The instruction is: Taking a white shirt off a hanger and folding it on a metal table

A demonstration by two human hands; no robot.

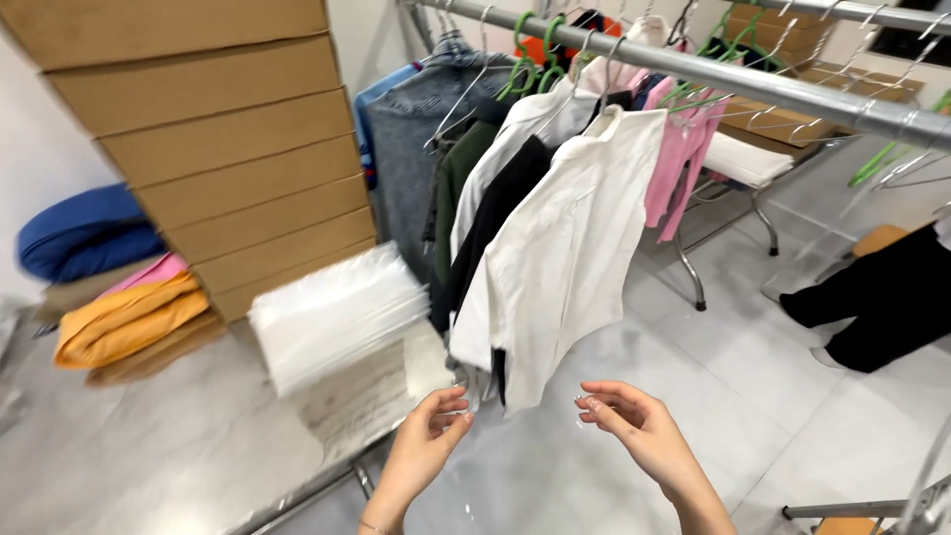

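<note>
A: Hand state?
B: Left hand point(433, 426) and right hand point(634, 426): empty, fingers loosely curled, apart.
A: Nearest item?
B: White shirt point(565, 258), hem just above both hands; bench point(149, 456) edge left of them, open floor point(783, 396) right.

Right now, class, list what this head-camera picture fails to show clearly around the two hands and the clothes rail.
- Left hand and right hand: whether the fingertips pinch anything; too small, blurred.
- White shirt: its hanger hook, hidden among neighbouring hangers.
- Black garment: mostly hidden behind the white shirt.
- Stack of clear bags: motion-blurred.
- Metal rail: ends cut off by the frame.
</note>
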